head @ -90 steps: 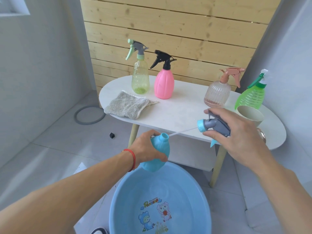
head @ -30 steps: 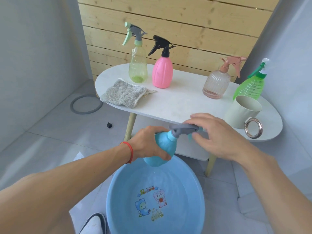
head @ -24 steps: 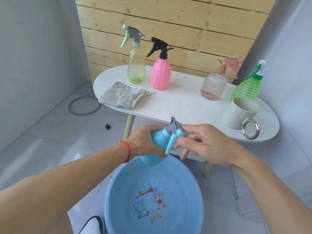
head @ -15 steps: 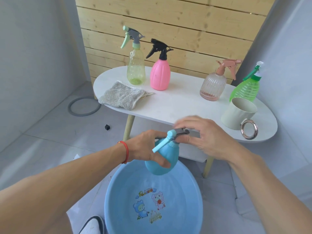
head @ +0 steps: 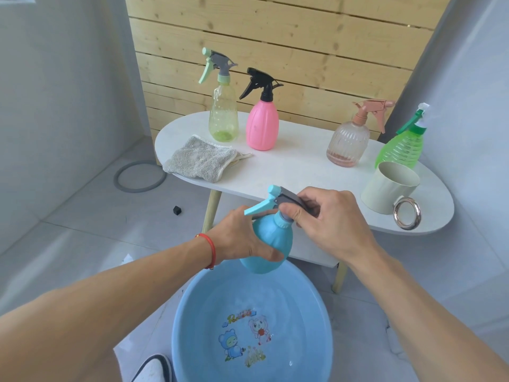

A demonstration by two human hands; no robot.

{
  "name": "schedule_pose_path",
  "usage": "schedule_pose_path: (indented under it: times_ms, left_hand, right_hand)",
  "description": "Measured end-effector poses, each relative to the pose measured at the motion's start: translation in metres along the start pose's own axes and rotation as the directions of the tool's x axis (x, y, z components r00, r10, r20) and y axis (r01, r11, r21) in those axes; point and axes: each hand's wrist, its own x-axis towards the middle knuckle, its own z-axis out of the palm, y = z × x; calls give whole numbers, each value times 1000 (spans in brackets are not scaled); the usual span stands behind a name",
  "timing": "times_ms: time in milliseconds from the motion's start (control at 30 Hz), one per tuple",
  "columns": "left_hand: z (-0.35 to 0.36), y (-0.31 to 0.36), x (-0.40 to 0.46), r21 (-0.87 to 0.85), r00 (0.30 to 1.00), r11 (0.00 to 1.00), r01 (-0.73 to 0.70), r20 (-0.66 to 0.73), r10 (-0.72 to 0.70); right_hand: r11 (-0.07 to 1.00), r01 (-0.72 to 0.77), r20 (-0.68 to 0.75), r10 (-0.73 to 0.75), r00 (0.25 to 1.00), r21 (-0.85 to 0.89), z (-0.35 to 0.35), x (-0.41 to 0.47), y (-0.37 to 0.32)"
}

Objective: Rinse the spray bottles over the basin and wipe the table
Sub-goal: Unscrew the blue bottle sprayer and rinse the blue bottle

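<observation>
I hold a blue spray bottle [head: 271, 244] upright above the blue basin [head: 192, 321]. My left hand [head: 239, 238] wraps its body. My right hand [head: 327, 219] grips its grey spray head [head: 286, 198], which sits on the neck with the teal trigger pointing left. On the white oval table [head: 289, 166] stand a yellow-green bottle [head: 223, 117], a pink bottle [head: 261, 125], a clear ribbed bottle [head: 348, 142] and a green bottle [head: 402, 147]. A grey cloth [head: 199, 159] lies at the table's left end.
A cream mug [head: 388, 186] with a metal ring handle stands at the table's right end. On the tiled floor lie a grey ring [head: 139, 176] and a small black cube [head: 177, 210]. My shoe [head: 154, 368] is beside the basin. A wooden slat wall stands behind.
The spray head, earlier apart from the bottle in my right hand, now sits on the bottle's neck. My right hand has been turning it, and the trigger has swung round to the left.
</observation>
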Motion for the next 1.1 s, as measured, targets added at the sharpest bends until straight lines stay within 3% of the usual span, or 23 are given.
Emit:
schedule_pose_path:
  times_ms: [200, 367, 467, 700, 933, 1100]
  left_hand:
    - [0, 6, 0, 36, 1000, 999, -16, -5, 16]
    - [2, 18, -2, -138, 1000, 990, 11, -20, -14]
    - [-1, 33, 0, -208, 995, 978, 11, -94, -31]
    - [-25, 86, 58, -265, 973, 963, -58, -232, -5]
    - [-28, 104, 177, -236, 914, 971, -19, -398, -79]
    - [-18, 106, 233, -265, 879, 961, 77, -437, -191]
  right_hand:
    - [995, -84, -19, 85, 996, 53, -4, -1, -2]
    - [916, -265, 65, 257, 964, 303, -8, -1, -1]
    - [860, -311, -17, 347, 938, 405, -25, 2, 3]
    - [829, -370, -120, 455, 883, 419, -46, 7, 27]
    - [855, -360, -130, 432, 892, 373, -49, 12, 43]
    - [872, -343, -141, 410, 901, 348, -52, 12, 46]
